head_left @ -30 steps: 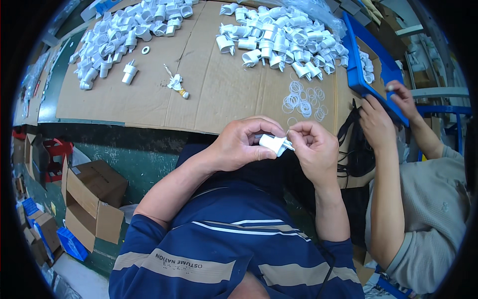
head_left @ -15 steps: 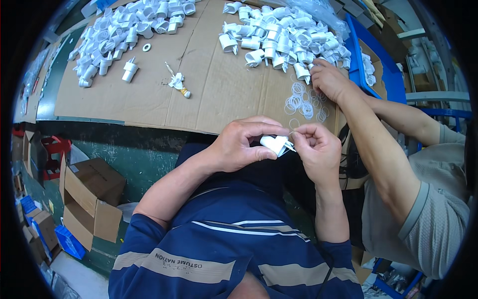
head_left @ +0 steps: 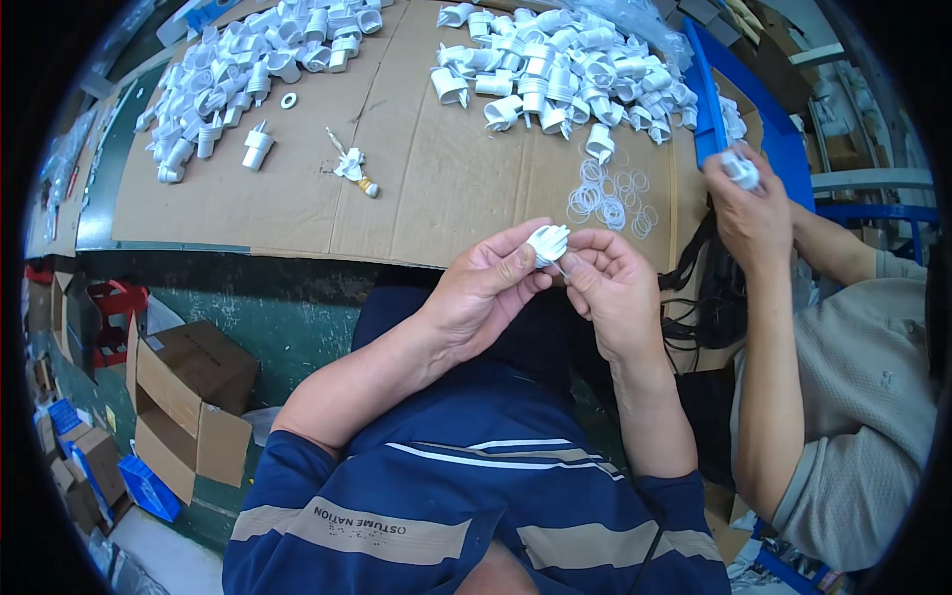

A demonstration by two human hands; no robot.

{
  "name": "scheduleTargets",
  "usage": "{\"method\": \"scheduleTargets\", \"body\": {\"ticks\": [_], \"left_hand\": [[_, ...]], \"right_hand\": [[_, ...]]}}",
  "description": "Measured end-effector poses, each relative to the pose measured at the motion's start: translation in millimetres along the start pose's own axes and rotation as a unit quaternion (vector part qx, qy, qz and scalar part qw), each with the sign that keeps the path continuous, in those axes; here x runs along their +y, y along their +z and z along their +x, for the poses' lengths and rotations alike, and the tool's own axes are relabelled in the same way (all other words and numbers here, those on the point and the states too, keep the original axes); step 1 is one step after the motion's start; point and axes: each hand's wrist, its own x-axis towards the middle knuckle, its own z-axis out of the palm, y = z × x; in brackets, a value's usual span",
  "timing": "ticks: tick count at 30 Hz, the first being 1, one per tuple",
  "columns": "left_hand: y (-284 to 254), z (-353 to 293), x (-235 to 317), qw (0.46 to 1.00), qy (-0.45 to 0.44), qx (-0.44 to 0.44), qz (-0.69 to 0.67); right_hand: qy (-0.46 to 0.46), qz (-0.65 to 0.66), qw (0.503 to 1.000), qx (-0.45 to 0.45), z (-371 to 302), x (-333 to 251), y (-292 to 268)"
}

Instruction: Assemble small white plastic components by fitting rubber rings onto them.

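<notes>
My left hand point(head_left: 486, 283) grips a white plastic fitting point(head_left: 547, 242) between thumb and fingers, just off the table's front edge. Its ribbed end is turned up toward my right hand point(head_left: 617, 293). The right thumb and forefinger pinch a thin pale ring against the side of the fitting; only a sliver of it shows. Beyond my hands, loose thin clear rings point(head_left: 612, 212) lie on the cardboard. Behind them is a heap of white fittings point(head_left: 535, 84).
At the far left is another heap of white fittings point(head_left: 213, 99), with one single fitting point(head_left: 258, 147), a white washer point(head_left: 289, 100) and a small brush wrapped in white point(head_left: 350, 165) nearby. A co-worker's hand point(head_left: 754, 213) holds a white fitting beside a blue bin point(head_left: 706, 99) on the right.
My hands have turned the fitting more upright and moved it slightly toward the table, the right fingers bringing the ring against it. The co-worker's hand left the heap, moving right with a fitting.
</notes>
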Motion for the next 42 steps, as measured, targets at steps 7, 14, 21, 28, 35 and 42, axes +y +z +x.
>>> {"method": "scheduleTargets", "body": {"ticks": [7, 14, 21, 28, 35, 42], "left_hand": [[7, -1, -4, 0.998, 0.017, 0.055, 0.032], [17, -1, -2, 0.994, -0.005, 0.105, -0.003], [15, 0, -2, 0.996, -0.024, 0.090, -0.013], [21, 1, -3, 0.995, -0.045, 0.081, -0.044], [19, 3, -4, 0.994, -0.055, 0.076, -0.053], [20, 4, -7, 0.994, -0.054, 0.074, -0.053]], "right_hand": [[0.005, -0.016, 1.000, -0.004, 1, 3, -1], [-0.030, -0.076, 0.996, 0.017, 3, 1, -1], [-0.011, -0.033, 0.999, 0.017, 11, 7, -8], [0.009, 0.032, 0.999, 0.025, 12, 12, -10], [0.014, 0.056, 0.998, 0.027, 12, 11, -12], [0.033, 0.047, 0.997, 0.043, 13, 13, -14]]}}
